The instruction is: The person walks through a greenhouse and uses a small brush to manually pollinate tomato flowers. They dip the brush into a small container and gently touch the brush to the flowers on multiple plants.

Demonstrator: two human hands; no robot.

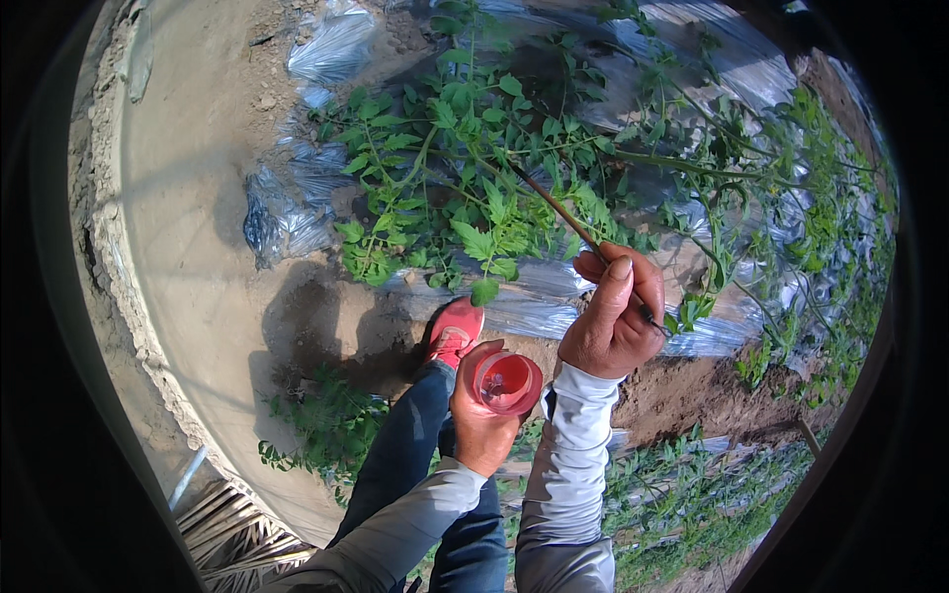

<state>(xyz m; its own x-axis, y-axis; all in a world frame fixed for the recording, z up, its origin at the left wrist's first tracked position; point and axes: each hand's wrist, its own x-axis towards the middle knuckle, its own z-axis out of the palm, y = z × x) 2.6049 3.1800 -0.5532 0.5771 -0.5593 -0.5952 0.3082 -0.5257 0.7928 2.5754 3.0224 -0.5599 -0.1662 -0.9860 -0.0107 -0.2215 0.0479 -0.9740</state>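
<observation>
My left hand (485, 422) is wrapped around a small red cup (508, 383), whose open mouth faces up; a little liquid seems to lie inside. To its upper right, my right hand (619, 315) grips a thin brown stick (560, 210) between thumb and fingers. The stick's far end reaches up and left among the leaves and stems of a tomato plant (474, 178), and whether it touches a stem I cannot tell. Its near end, dark with a small wire-like tip, sticks out below my fingers.
Clear plastic film (534, 307) covers the soil beds. More tomato plants (808, 222) sprawl at the right and below. A dirt path (193, 244) runs along the left, beside a low earthen edge (122, 259). A bundle of dry canes (237, 534) lies at lower left. My red shoe (454, 331) stands by the bed.
</observation>
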